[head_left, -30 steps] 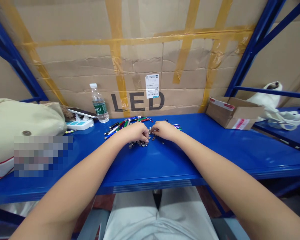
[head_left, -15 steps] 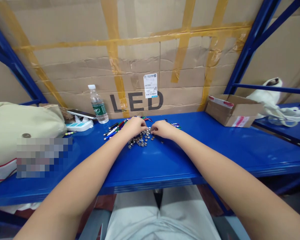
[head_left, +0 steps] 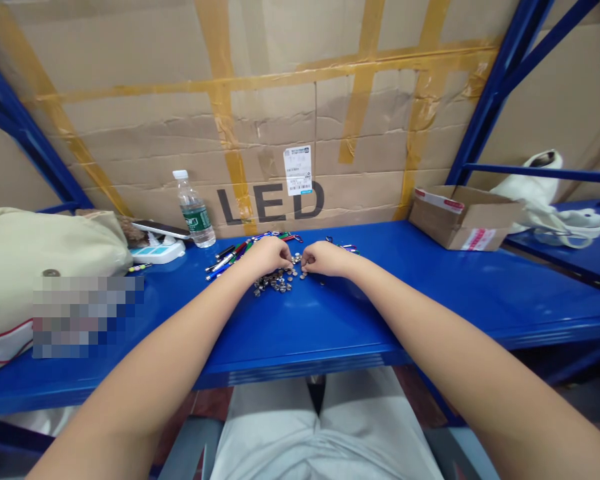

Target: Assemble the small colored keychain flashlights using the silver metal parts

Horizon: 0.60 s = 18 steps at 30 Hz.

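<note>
Both hands meet over a heap of small metal pieces [head_left: 276, 281] near the shelf's [head_left: 330, 320] back edge: the left hand [head_left: 269, 256] and right hand [head_left: 325, 258] curl, fingertips nearly touching. Coloured pens [head_left: 230, 255] lie behind them, just beside the left hand.

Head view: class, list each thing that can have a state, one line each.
water bottle, upright, capped
cardboard box, open
metal pieces, loose pile on blue shelf
left hand, curled, fingertips at the pile
right hand, curled, fingertips at the pile
</note>
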Available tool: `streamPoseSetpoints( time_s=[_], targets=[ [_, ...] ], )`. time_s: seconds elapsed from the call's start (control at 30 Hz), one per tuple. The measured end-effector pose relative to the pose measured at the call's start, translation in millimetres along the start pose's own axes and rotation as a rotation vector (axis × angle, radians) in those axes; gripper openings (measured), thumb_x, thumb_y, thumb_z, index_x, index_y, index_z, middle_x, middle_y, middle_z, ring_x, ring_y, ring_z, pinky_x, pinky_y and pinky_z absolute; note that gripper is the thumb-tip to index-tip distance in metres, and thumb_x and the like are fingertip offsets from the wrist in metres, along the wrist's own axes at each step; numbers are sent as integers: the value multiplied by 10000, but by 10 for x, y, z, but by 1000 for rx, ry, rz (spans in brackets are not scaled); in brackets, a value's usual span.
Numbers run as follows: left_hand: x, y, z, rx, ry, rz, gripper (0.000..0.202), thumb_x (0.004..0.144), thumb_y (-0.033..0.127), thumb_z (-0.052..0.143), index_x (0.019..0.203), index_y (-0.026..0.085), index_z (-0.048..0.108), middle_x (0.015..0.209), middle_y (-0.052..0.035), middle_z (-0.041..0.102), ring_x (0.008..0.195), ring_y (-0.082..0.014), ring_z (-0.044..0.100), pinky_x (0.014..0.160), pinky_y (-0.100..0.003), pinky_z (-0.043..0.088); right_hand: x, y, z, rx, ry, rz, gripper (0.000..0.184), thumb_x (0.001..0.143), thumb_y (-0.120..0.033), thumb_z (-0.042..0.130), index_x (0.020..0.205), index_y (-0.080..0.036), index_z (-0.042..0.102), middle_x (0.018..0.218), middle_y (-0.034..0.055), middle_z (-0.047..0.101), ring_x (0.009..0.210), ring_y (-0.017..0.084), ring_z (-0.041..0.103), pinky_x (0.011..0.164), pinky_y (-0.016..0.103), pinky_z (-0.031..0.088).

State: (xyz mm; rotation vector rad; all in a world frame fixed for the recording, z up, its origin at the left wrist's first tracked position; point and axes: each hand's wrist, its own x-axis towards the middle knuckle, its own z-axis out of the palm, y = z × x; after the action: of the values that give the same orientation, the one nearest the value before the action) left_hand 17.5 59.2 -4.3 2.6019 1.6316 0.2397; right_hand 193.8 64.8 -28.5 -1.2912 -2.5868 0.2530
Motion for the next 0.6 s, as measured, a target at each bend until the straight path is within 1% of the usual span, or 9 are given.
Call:
streamPoseSetpoints(
  time_s=[0.07, 0.17, 0.27, 0.37, 0.43, 0.53, 0.6],
  targets=[
    [-68, 43, -63, 19, -3, 6, 102, 700, 244, 671, 769, 190, 723, 786, -9, 714, 708, -141, 612, 617, -221, 391, -20, -13, -15, 18, 17, 1, 146, 703, -143, 625, 804, -181, 724, 812, 23, 721, 704, 135, 620, 590, 197, 406],
    [-122, 95, -115, 85, -59, -13, 103, 704, 235, 674, 771, 178, 727, 752, -11, 712, 687, -136, 606, 606, -218, 382, -28, -2, -17, 56, 26, -9, 110, 689, -130, 644, 751, -181, 719, 782, 13, 721, 695, 126, 623, 599, 190, 416],
    [-120, 118, -112, 126, -77, -28, 105, 703, 264, 688, 751, 179, 727, 745, -12, 709, 685, -138, 602, 604, -222, 373, -28, 27, -9, 73, 15, -21, 58, 686, -139, 665, 699, -177, 707, 754, 8, 718, 690, 123, 625, 601, 188, 419],
    [-114, 118, -95, 126, -79, -18, 98, 687, 271, 707, 723, 183, 728, 752, -14, 710, 689, -147, 603, 612, -232, 373, -27, 53, -2, 55, 4, -20, 38, 703, -181, 667, 708, -174, 704, 753, 12, 712, 675, 128, 615, 590, 200, 411],
    [-126, 113, -89, 110, -102, -12, 83, 685, 258, 704, 722, 187, 729, 739, -10, 709, 672, -149, 601, 602, -236, 375, -16, 61, 5, 18, 61, -28, 88, 750, -212, 627, 757, -175, 707, 761, 20, 702, 694, 137, 605, 607, 213, 405],
    [-159, 105, -85, 76, -136, 26, 81, 705, 220, 671, 743, 187, 733, 725, -8, 710, 639, -139, 597, 593, -231, 383, 23, 48, 29, -62, 209, -46, 184, 816, -228, 558, 923, -182, 700, 836, 41, 682, 771, 152, 592, 680, 230, 401],
    [-177, 100, -78, 77, -130, 72, 90, 710, 211, 658, 746, 180, 735, 724, -12, 710, 636, -135, 596, 597, -227, 389, 53, 27, 51, -114, 243, -56, 234, 835, -224, 536, 1016, -194, 682, 914, 60, 664, 827, 161, 584, 723, 236, 399]
  ],
)
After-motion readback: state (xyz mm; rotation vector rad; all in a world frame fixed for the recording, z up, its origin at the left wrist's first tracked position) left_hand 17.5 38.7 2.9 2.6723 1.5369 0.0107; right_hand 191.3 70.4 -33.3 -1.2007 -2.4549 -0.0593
